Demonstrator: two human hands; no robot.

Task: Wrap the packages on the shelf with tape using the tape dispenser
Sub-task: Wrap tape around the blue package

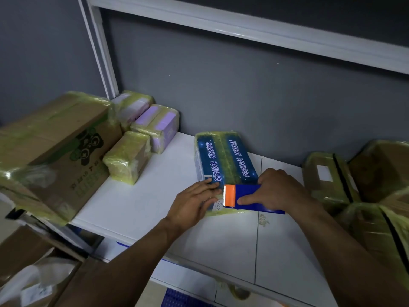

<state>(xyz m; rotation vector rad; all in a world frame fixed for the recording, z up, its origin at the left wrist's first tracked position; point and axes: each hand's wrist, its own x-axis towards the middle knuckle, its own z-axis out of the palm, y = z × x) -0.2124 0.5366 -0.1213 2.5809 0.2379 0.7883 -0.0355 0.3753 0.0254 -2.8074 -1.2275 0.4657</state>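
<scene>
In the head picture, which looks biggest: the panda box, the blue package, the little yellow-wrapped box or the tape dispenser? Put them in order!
1. Panda box, clearly largest.
2. Blue package.
3. Little yellow-wrapped box.
4. Tape dispenser; the right hand hides part of it, so 3 and 4 are unsure.

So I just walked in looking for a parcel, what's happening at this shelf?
A person is taping the blue printed package on the white shelf. The right hand grips the blue-and-orange tape dispenser at the package's near end; the left hand presses flat fingers on the package beside it. Tape-wrapped cardboard boxes sit on both sides.
</scene>
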